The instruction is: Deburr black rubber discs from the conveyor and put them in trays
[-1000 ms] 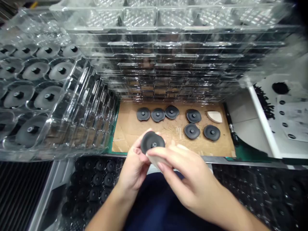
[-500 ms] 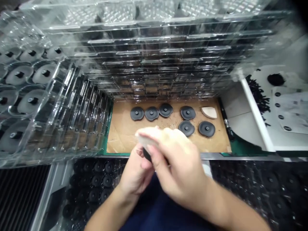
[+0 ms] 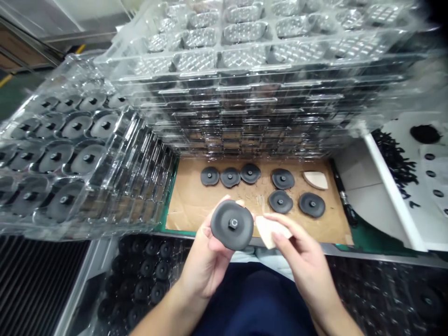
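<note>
My left hand [image 3: 206, 261] holds a dark grey rounded disc [image 3: 227, 235] by its edge, with the small raised hub on its face turned up toward me. Between the thumb and fingers of my right hand [image 3: 304, 252] is a cream wedge-shaped pad [image 3: 271, 229], its tip close to the disc's right edge. Beyond my hands, several similar discs lie on a cardboard sheet [image 3: 189, 207], among them a disc [image 3: 311, 204] at the right. A second cream wedge-shaped pad [image 3: 315, 179] rests at the sheet's back right.
Stacked clear plastic trays [image 3: 245, 88] rise behind the cardboard. More trays [image 3: 140, 163] holding discs stand at the left. On the right, a white bin [image 3: 388, 196] borders small black parts [image 3: 395, 161]. Trays of dark discs [image 3: 140, 275] sit low by my left forearm.
My hands have moved apart. The disc, mostly covered before, now shows its face in my left hand, and the pad in my right hand is away from it. The camera view has shifted.
</note>
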`<state>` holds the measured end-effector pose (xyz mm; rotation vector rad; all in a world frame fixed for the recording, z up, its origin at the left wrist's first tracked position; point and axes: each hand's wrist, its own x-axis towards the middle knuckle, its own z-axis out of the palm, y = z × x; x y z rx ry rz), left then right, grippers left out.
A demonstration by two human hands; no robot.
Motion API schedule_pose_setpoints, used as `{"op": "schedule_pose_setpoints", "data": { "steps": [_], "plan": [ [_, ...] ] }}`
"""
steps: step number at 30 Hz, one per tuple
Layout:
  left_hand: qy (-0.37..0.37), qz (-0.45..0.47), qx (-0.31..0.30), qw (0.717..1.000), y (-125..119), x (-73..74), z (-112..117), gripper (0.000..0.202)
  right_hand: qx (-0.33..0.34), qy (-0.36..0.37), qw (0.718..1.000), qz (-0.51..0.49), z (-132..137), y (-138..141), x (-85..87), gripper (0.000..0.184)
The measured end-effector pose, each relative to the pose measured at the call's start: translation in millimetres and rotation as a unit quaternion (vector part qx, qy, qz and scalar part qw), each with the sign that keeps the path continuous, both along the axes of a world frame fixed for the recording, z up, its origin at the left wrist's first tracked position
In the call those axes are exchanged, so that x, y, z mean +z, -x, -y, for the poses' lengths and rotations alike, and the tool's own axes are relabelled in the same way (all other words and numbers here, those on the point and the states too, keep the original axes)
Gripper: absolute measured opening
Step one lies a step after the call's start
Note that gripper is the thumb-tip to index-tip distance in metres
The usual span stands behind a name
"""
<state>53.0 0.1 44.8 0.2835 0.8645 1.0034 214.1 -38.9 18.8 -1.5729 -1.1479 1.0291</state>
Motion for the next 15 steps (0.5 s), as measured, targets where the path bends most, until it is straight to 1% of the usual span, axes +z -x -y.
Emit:
{"op": "schedule_pose_setpoints", "data": {
  "steps": [2,3,5,6,7,8,9,10,11,13,14,15],
  "plan": [
    [0.008,-0.007,0.001,1.0,0,1.6,0,0.069,0.008,0.016,1.0,0.017,1,-1,-3.6,0.022],
    [0.009,-0.012,-0.002,1.0,0,1.9,1,0.07,0.001,0.009,0.999,0.032,-1,-2,-0.4,0.022],
    [0.002,-0.018,-0.012,1.0,-1,1.8,2,0.068,-0.031,-0.04,0.996,0.069,-5,-2,15.3,0.021],
    [-0.002,-0.021,-0.016,1.0,-1,1.4,4,0.065,-0.042,-0.079,0.992,0.089,-8,0,26.4,0.021],
    [-0.006,-0.024,-0.022,0.999,-2,0.8,5,0.062,-0.037,-0.125,0.986,0.107,-11,4,38.0,0.023],
    [-0.009,-0.027,-0.027,0.999,-2,0.0,6,0.059,-0.014,-0.175,0.977,0.123,-14,8,48.9,0.025],
    [-0.011,-0.03,-0.034,0.999,-1,-1.0,8,0.055,0.025,-0.219,0.966,0.135,-17,14,58.3,0.026],
    [-0.011,-0.031,-0.043,0.999,0,-2.1,8,0.053,0.075,-0.248,0.955,0.143,-19,19,65.6,0.026],
    [-0.013,-0.03,-0.051,0.998,1,-3.1,9,0.052,0.131,-0.257,0.946,0.149,-20,24,70.6,0.026],
    [-0.017,-0.032,-0.052,0.998,5,-4.7,9,0.056,0.227,-0.22,0.936,0.154,-24,31,74.6,0.025],
    [-0.02,-0.037,-0.047,0.998,6,-5.3,9,0.059,0.255,-0.191,0.935,0.158,-26,34,74.5,0.024],
    [-0.023,-0.041,-0.043,0.998,7,-5.7,9,0.06,0.266,-0.171,0.934,0.167,-28,36,73.7,0.024]
  ]
}}
